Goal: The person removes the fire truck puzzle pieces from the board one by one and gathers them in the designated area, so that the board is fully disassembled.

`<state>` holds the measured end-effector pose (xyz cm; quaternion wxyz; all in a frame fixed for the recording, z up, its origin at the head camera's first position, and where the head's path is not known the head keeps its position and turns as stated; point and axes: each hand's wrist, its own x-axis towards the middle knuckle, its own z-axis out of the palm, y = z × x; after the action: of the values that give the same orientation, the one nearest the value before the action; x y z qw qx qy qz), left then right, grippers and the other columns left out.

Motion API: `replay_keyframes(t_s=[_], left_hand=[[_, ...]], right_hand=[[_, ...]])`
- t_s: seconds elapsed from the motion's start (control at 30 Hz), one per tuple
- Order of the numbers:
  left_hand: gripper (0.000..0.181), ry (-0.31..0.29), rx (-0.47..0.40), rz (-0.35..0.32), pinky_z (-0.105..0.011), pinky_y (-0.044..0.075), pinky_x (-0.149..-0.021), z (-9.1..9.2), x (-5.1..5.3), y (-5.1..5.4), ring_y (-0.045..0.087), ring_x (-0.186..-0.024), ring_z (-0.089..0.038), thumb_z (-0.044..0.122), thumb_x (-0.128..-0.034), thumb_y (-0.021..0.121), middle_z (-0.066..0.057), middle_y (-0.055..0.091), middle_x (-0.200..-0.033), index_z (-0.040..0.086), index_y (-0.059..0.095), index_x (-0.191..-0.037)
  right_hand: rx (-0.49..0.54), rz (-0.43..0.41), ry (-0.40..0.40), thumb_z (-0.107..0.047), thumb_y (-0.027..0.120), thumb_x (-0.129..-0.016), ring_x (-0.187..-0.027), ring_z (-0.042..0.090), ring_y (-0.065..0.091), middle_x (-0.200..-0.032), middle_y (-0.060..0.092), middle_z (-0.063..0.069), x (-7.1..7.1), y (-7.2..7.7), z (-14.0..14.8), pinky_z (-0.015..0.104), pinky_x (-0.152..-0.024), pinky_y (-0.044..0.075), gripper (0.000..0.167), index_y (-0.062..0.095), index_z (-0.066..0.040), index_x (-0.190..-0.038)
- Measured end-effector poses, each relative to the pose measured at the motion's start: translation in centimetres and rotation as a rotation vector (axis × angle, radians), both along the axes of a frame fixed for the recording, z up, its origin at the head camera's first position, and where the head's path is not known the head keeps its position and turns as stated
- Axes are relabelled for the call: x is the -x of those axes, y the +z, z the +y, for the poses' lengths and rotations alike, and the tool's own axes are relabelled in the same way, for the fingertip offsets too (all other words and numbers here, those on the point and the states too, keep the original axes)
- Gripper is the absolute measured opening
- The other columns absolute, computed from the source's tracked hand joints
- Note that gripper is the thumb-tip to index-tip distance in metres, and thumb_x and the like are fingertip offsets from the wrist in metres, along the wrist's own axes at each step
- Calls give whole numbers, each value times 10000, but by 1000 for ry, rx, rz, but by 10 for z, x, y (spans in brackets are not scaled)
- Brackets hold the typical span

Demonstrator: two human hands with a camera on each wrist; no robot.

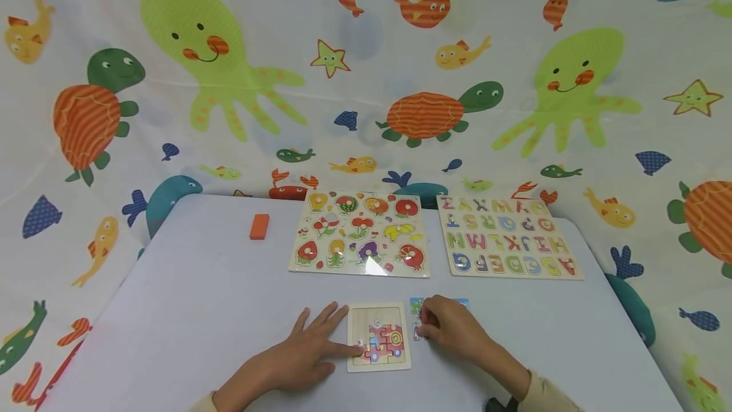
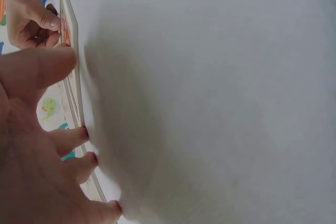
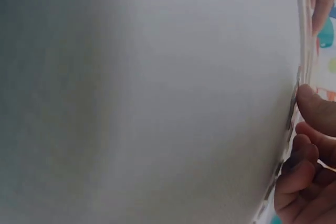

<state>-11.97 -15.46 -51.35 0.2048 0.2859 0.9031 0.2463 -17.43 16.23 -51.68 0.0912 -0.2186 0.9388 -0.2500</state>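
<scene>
White tabletop point(image 1: 229, 297) beneath both hands, smooth, pale, with a soft grey shadow beside the left hand point(image 1: 303, 358) in that wrist's view. Fingers splayed there, gripping nothing, with the index finger laid across the left rim of a small square wooden puzzle tray point(image 1: 380, 367) and onto a piece at its lower left. Tray flat on the table, between the two hands. Inside, just past that fingertip, joined pieces point(image 1: 391, 336) in red, pink and blue, with bare wood above. Right hand point(image 1: 457, 329) just right of the tray, fingers curled low over loose pieces point(image 1: 415, 305), thumb and index finger right at one of them (pinched or merely touched, cannot tell, with the fingers in the way). More blue-edged card beyond those knuckles. Straight ahead of the gap between the hands, a fruit board point(image 1: 297, 264), glossy, with a bright glare spot on its near edge. Ahead and to the right of the right hand, a letter board point(image 1: 515, 274), also flat. Well ahead of the left hand and slightly to its left, an orange block point(image 1: 259, 226). Behind the right wrist, by a beige sleeve point(image 1: 549, 393), a dark object point(image 1: 500, 404), cut off by the frame and too partial to name. Past the far table edge and down both sides, a white cloth backdrop point(image 1: 286, 18), lightly creased, printed with green octopuses point(image 1: 197, 30), orange-shelled turtles point(image 1: 426, 116), starfish point(image 1: 330, 59) and small fish point(image 1: 354, 164).
</scene>
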Motion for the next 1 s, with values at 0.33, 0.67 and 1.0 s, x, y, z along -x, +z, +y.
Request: replay_keyframes(t_s=[0.33,0.67,1.0], left_hand=[[507,-7,-8,-7,-755,72,-1144,-3,0,0,120,-1554,-385,158,-943,695,-112,265,-1673,453,650,-1353],[497,-15,-5,-11,-747,73,-1150,-1,-1,-5,109,-1560,-359,179,-952,690,-86,263,-1677,471,643,-1352],[499,-8,3,6,-744,72,-1152,-2,0,0,112,-1560,-354,178,-946,698,-89,262,-1677,463,646,-1352]], right_hand=[[-28,36,301,-193,788,-909,-1018,114,539,-1170,612,-48,0,14,-26,281,-855,540,249,738,-206,-1153],[-132,-16,484,-232,768,-935,-990,69,495,-1158,583,-72,11,8,-53,202,-850,510,380,703,-322,-1298],[-128,-66,519,-157,783,-913,-963,49,516,-1138,586,-69,18,13,-60,197,-864,514,346,720,-287,-1227]])
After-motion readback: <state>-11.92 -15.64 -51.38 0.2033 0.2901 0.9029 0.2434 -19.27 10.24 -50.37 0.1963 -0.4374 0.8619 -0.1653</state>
